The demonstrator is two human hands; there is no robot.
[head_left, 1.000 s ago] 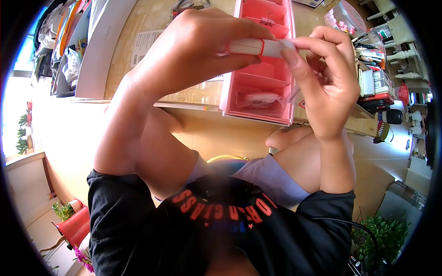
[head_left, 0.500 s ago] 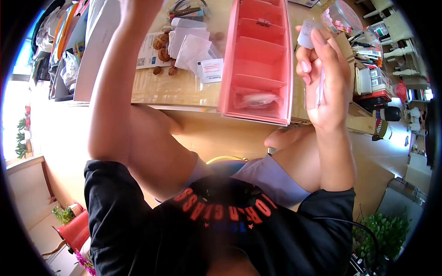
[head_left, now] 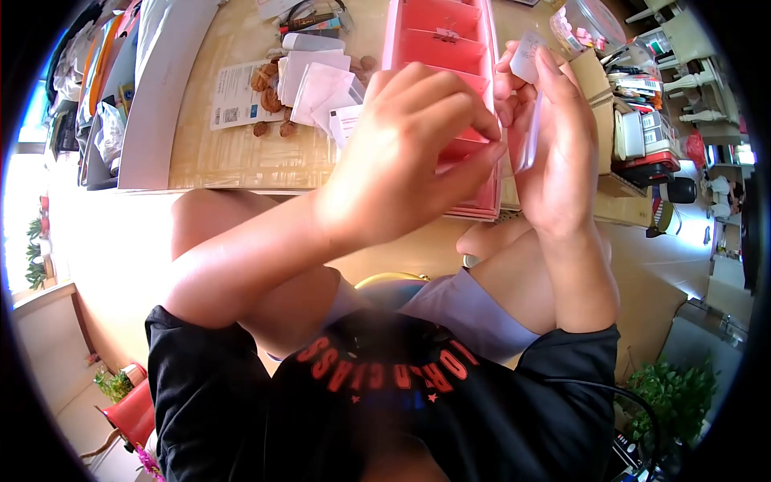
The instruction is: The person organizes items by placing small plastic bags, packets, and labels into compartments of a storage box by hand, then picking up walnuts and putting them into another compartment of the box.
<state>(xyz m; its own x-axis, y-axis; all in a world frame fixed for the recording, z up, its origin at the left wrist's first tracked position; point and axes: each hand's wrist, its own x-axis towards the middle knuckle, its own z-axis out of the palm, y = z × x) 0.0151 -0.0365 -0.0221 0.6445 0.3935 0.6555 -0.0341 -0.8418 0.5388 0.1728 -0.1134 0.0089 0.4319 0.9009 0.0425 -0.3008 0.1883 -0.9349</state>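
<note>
Head camera view, clock face laid over the picture with 12 at the top edge: my right hand (head_left: 562, 145), at 2 o'clock, is turned palm inward, its thumb clamped on a translucent tab (head_left: 526, 56). The tab is thin, pale and rounded at its end, with faint marks on its surface. A clear strip (head_left: 528, 136), narrow, smooth and straight-edged, lies along the palm of the same hand, below the tab. My left hand (head_left: 393, 157), at 12 o'clock, is back upward with fingers curled; thumb and index tip are close together, and I cannot tell whether they touch or grip anything. It covers part of the pink box (head_left: 391, 36), a long, rigid, straight-walled unit split by cross dividers, with a small dark clip (head_left: 446, 34) in an upper compartment. At 11 o'clock, flat white packets (head_left: 309, 80), thin and overlapping, lie beside wrinkled brown nuts (head_left: 271, 100). A printed sheet (head_left: 233, 96), flat and matte, lies partly under the nuts. All rest on the glossy, wood-toned table (head_left: 193, 161). At 1 o'clock, beyond my right hand, sits a clear round tub (head_left: 590, 24) containing small pink pieces.
</note>
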